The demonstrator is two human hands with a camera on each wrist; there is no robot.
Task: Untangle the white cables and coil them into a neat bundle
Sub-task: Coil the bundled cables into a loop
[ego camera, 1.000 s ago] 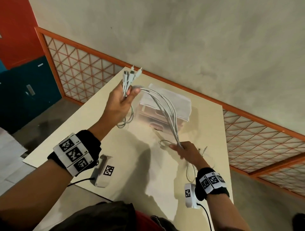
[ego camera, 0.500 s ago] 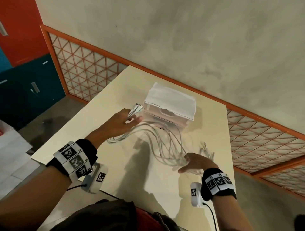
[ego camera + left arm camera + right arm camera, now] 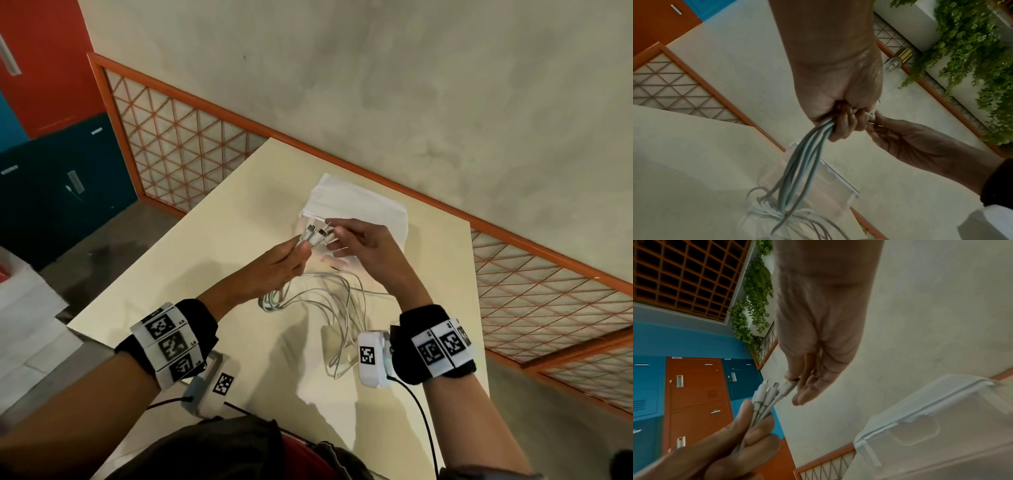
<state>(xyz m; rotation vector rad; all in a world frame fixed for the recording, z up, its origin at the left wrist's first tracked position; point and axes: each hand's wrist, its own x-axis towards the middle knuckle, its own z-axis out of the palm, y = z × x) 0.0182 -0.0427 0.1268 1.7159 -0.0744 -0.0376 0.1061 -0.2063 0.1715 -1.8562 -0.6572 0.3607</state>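
**Plug ends gathered, coiling not yet begun**

The thin white cables (image 3: 329, 301) are gripped near their plug ends (image 3: 317, 234) in the left hand (image 3: 274, 270), whose fingers (image 3: 844, 123) curl tight round the bunch; the loose lengths trail down in tangled loops onto the pale cream tabletop (image 3: 205, 260). The right hand (image 3: 366, 246) pinches one plug with thumb and forefinger, other fingers relaxed. Judged step: evening up the ends. Next likely calls for running the strands straight, then looping. A translucent plastic lidded box (image 3: 359, 205) sits just behind.
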